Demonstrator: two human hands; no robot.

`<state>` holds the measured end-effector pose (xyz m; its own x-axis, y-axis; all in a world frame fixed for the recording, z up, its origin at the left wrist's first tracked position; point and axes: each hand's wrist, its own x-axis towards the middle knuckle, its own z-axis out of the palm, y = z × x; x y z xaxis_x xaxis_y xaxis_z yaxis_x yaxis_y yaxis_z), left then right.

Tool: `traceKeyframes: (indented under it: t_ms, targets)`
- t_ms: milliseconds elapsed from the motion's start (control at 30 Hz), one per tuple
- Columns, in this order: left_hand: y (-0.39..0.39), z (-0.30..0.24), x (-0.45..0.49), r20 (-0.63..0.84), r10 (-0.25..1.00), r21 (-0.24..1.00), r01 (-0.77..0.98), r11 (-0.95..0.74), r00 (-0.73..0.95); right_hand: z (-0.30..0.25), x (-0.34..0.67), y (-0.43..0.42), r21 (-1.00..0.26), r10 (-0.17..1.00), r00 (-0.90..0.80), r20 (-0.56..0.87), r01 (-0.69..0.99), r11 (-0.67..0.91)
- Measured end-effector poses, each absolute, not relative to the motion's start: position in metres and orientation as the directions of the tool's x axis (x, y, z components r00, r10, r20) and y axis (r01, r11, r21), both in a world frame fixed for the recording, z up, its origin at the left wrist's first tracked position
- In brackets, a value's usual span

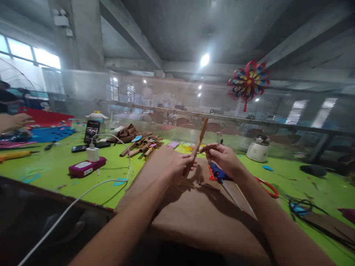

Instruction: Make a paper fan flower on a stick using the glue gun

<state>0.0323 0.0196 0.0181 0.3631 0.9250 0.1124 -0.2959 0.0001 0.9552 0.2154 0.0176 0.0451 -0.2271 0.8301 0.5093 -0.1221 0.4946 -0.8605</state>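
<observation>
My left hand (181, 164) is closed around a long, narrow brown strip (203, 133) that stands up at a slant; it looks like folded paper or card. Close beside it on the right, the fingers of my right hand (223, 157) pinch a small, thin brown piece (205, 148) that reaches toward the strip. Whether the two pieces touch, I cannot tell. Under my right hand lies a blue glue gun (217, 171) with an orange-red part and a clear stick out of its back. Thin yellow string (181, 186) trails below my left hand over a brown paper-covered surface (194, 218).
Brown rolled tubes (146, 146) lie piled behind my left hand. On the left stand a purple power strip (87, 167) with a white charger and cable, and a phone (92, 131). A white bottle (257, 148) and black cord (302, 207) are rightward. Another person's hand (16, 122) shows far left.
</observation>
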Motion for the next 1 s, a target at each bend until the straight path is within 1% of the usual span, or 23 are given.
traceKeyframes:
  t_ms: [100, 200, 300, 467, 800, 1000]
  targets:
    - [0.0185, 0.0185, 0.0322, 0.088, 0.925, 0.959, -0.282, 0.021, 0.370, 0.0429, 0.2231, 0.0227, -0.836, 0.807, -0.252, 0.534, -0.017, 0.548]
    - [0.0182, 0.0174, 0.0319, 0.126, 0.912, 0.954, -0.299, -0.004, 0.389, 0.0426, 0.2251, 0.0238, -0.784, 0.770, -0.293, 0.567, 0.095, 0.614]
    - [0.0188, 0.0156, 0.0315, 0.144, 0.898, 0.953, -0.303, -0.012, 0.416, 0.0440, 0.2234, 0.0214, -0.739, 0.739, -0.340, 0.581, 0.160, 0.654]
    - [0.0195, 0.0138, 0.0319, 0.152, 0.888, 0.954, -0.299, -0.017, 0.434, 0.0467, 0.2217, 0.0170, -0.689, 0.708, -0.358, 0.608, 0.204, 0.695]
    - [0.0187, 0.0125, 0.0341, 0.189, 0.885, 0.964, -0.251, -0.085, 0.425, 0.0448, 0.2258, 0.0197, -0.641, 0.691, -0.385, 0.611, 0.272, 0.718]
    - [0.0173, 0.0127, 0.0336, 0.189, 0.877, 0.968, -0.233, -0.091, 0.442, 0.0446, 0.2256, 0.0194, -0.622, 0.678, -0.403, 0.615, 0.281, 0.731]
